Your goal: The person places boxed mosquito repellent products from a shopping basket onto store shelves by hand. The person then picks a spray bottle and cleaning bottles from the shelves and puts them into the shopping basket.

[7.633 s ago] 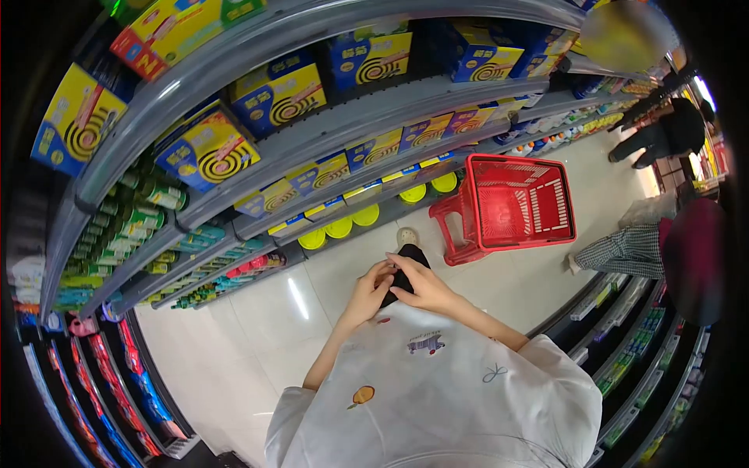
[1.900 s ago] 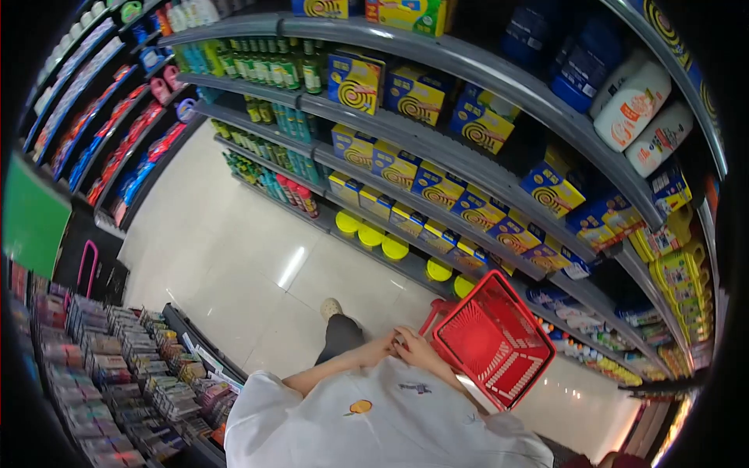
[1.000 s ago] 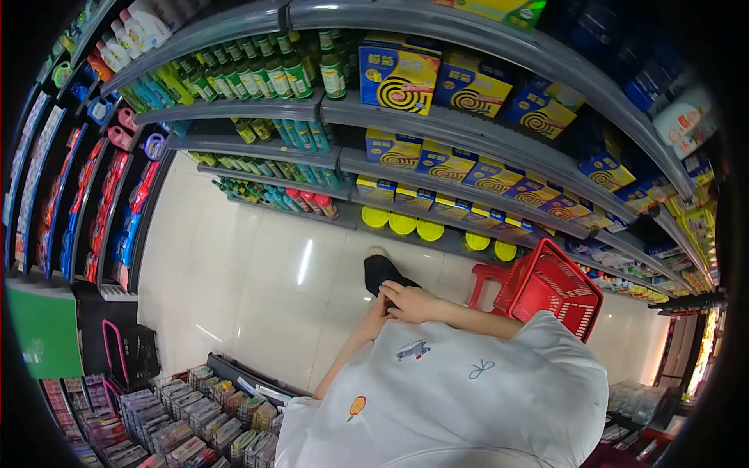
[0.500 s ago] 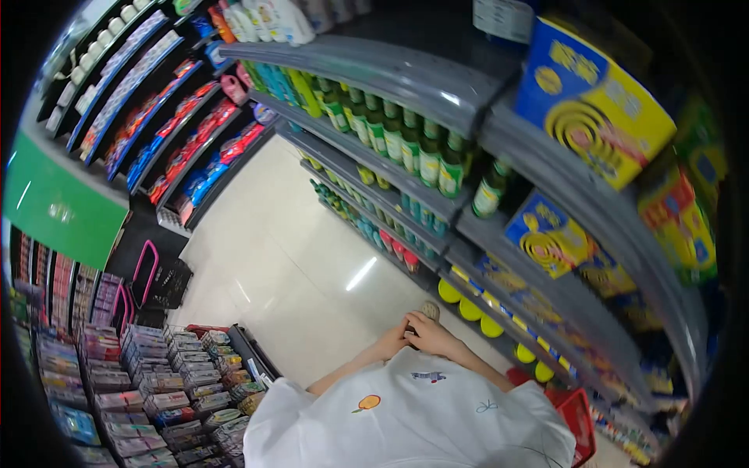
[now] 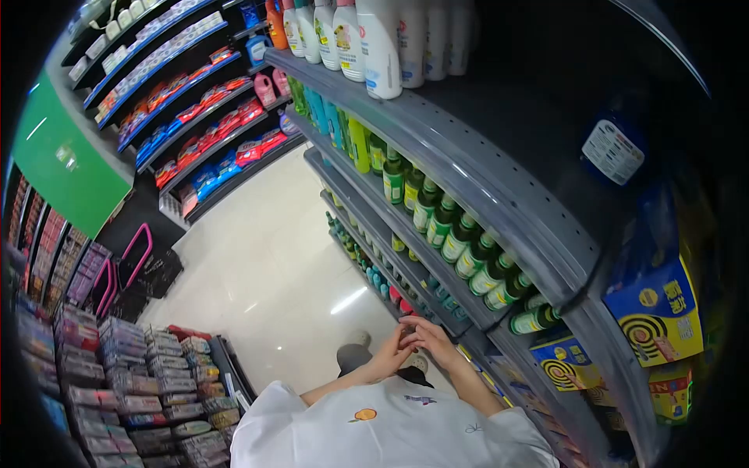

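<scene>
Your left hand [image 5: 390, 352] and right hand [image 5: 431, 339] meet in front of your shirt [image 5: 394, 437], the right one reaching a little across the left. Each grip is partly open, with the fingers loosely bent; all you can see at the fingers is the other hand. Whether every fingertip touches is too small to tell.

The shelf [image 5: 484, 156] is the nearest fixture, running along your right side, with your right hand just beside its lower levels in view. Pink bottles [image 5: 395, 299] stand low on it, near your fingertips. Higher up, green bottles [image 5: 462, 242] stand in a row, labels facing out. White bottles [image 5: 380, 51] fill the far end of the top level, and a blue bottle [image 5: 614, 152] sits further back in shadow. A yellow and blue box [image 5: 655, 312] is at the right, well apart from your hands.

Your two shoes show on the pale floor [image 5: 257, 257], one [image 5: 359, 338] left of your hands and the other [image 5: 419, 363] just below them. To your left are racks of small packs [image 5: 160, 378], a pink handle [image 5: 139, 253] and a green panel [image 5: 74, 156].
</scene>
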A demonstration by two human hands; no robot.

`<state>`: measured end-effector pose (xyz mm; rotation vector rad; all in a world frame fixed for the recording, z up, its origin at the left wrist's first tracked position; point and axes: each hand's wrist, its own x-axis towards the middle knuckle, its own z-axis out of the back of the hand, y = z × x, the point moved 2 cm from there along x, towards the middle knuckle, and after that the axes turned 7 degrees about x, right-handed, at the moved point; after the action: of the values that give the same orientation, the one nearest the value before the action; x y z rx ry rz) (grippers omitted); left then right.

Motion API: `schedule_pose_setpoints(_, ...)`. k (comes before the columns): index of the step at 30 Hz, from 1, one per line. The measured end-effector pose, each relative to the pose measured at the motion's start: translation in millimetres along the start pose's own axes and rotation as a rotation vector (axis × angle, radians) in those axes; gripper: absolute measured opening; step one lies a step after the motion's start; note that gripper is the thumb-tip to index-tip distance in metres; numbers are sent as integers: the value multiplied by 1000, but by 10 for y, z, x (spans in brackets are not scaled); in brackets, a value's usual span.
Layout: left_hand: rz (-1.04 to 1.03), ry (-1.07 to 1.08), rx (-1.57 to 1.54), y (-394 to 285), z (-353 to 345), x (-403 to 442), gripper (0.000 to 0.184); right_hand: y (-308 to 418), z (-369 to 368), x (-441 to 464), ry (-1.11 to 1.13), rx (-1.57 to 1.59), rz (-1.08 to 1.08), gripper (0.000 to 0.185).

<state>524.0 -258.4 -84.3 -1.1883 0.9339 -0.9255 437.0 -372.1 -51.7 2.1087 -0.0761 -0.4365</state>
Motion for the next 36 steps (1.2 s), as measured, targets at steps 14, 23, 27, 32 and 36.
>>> schedule_pose_setpoints(14,-254,364,-122,-140,1496,994,28,1102,-754,757,-50,150,599,66)
schedule_pose_setpoints(23,-1084,650,71,-2400,1862,1324,22,2627,-1619,-371,-346,-278,978,117)
schedule_pose_setpoints(27,-1234,778,18,-3086,1705,1407,27,3011,-1508,-675,-486,-310,1045,97)
schedule_pose_setpoints(32,-1509,588,270,-3926,1181,1620,30,3350,-1071,-780,-1296,-334,828,49)
schedule_pose_setpoints(36,-1321,442,432,-4304,542,2127,37,3629,-531,-843,-1666,-558,772,56)
